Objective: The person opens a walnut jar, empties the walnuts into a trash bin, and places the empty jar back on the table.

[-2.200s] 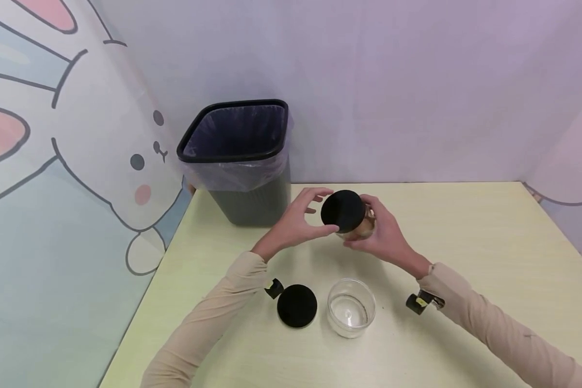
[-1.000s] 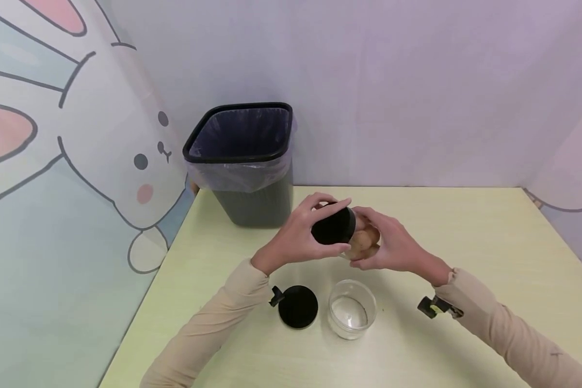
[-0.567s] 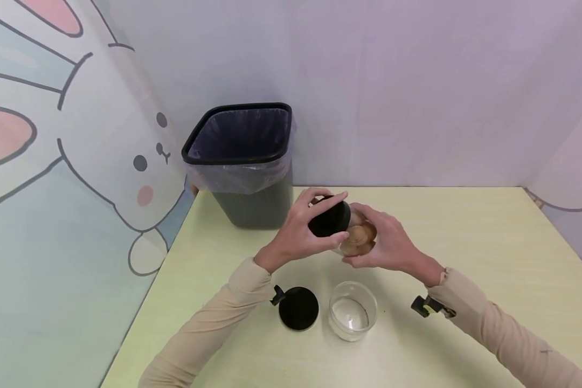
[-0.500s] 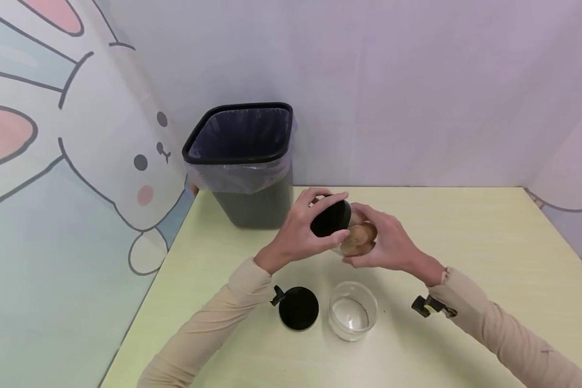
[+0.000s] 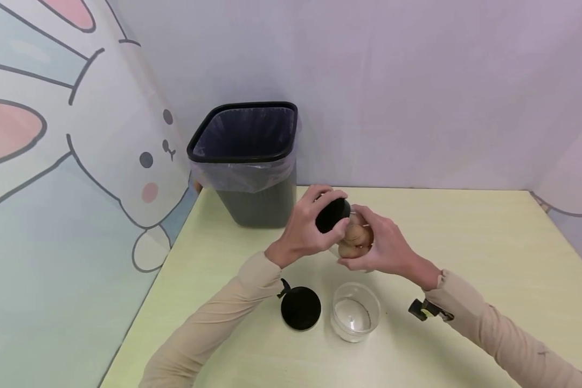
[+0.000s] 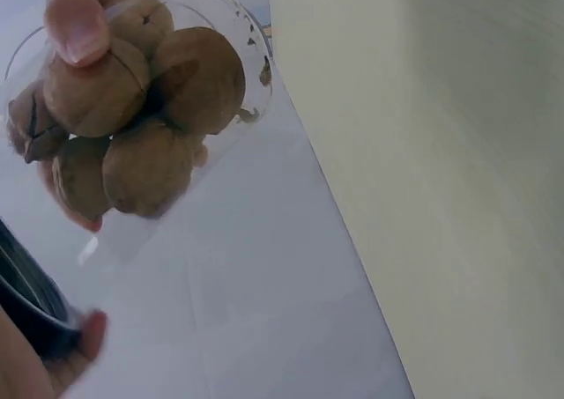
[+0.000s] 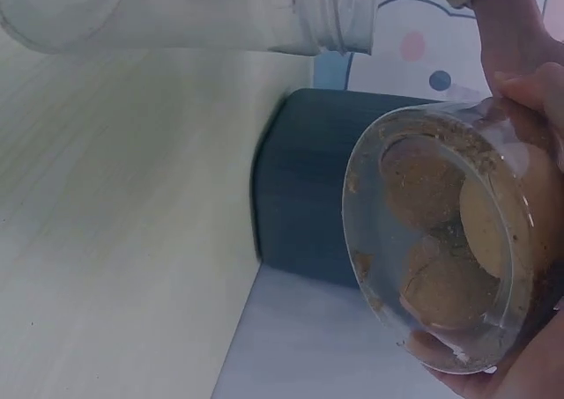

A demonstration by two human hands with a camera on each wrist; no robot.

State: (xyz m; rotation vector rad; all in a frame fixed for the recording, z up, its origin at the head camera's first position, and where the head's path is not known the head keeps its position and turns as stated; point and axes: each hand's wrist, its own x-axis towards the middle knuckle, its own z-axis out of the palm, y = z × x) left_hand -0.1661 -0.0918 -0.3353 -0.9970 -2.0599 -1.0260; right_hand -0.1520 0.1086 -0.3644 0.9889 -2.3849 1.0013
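Observation:
My right hand (image 5: 387, 243) holds a clear jar (image 7: 370, 196) tilted above the table, its base turned toward the right wrist camera. Several round brown nuts, like walnuts (image 6: 150, 166), lie inside, with brown crumbs around the base. My left hand (image 5: 306, 223) grips the jar's black lid (image 5: 331, 216) by its edge, fingers on top and thumb below. In the head view the lid sits at the jar's mouth, tilted to the left. Below the hands, a second clear jar (image 5: 353, 325) stands uncovered on the table beside a flat black lid (image 5: 300, 308).
A grey trash bin (image 5: 259, 202) with a black rim and plastic liner stands at the table's back left. The pale table (image 5: 485, 258) meets a light curtain behind. A rabbit drawing (image 5: 126, 156) covers the left wall.
My left hand has come from beside the lid to gripping it. The jar has tipped sideways, showing its nuts, and moved slightly toward me; over the last half second the lid turned a little.

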